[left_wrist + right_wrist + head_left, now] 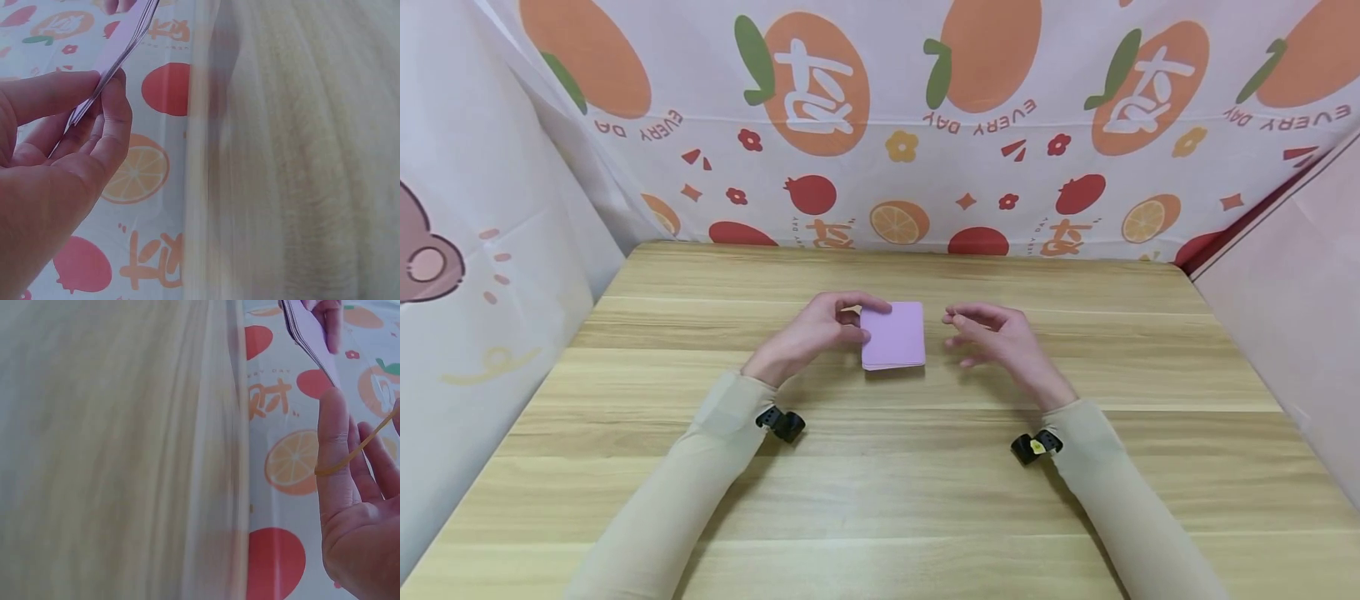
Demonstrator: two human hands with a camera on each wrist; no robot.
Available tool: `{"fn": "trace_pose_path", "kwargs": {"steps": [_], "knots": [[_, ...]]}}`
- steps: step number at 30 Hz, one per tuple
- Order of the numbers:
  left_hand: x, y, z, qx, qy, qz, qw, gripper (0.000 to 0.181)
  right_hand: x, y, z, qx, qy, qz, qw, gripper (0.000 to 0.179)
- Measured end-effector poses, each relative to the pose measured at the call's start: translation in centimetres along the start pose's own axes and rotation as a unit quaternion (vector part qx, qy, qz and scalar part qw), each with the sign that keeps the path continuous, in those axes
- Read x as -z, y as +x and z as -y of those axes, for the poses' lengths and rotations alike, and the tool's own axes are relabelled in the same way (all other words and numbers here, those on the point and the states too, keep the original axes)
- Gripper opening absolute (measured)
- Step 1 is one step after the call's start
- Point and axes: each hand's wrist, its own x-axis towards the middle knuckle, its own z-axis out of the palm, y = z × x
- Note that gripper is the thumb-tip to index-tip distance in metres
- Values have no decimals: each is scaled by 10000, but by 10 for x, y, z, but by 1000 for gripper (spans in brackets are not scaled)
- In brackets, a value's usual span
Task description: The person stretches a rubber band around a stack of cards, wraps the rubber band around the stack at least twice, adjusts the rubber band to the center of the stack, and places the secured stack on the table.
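My left hand (811, 332) grips a thin stack of light purple square cards (897, 337) by its left edge, thumb on one face and fingers behind. The left wrist view shows the stack edge-on, its several layers slightly fanned. To the right of the stack and apart from it is my right hand (1009, 340), thumb and index finger drawn together. A yellow rubber band (355, 453) loops round one finger of that hand in the right wrist view. From there it stretches taut toward the other fingers, its far end cut off by the frame.
Under both hands spreads a wood-grain table (887, 483). A white fabric backdrop (880, 175) printed with oranges and red fruit hangs along its back edge. Pale panels stand at the left and right sides. Each wrist carries a small black camera (788, 427) over a beige sleeve.
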Motion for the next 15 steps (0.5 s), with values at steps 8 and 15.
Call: {"fn": "trace_pose_path", "kwargs": {"steps": [8, 15], "knots": [[-2, 1, -1, -14, -47, 18, 10000, 44, -10, 2, 3, 56, 51, -60, 10000, 46], [-5, 1, -3, -111, -87, 106, 9998, 42, -17, 6, 7, 79, -75, -78, 9999, 47]]}}
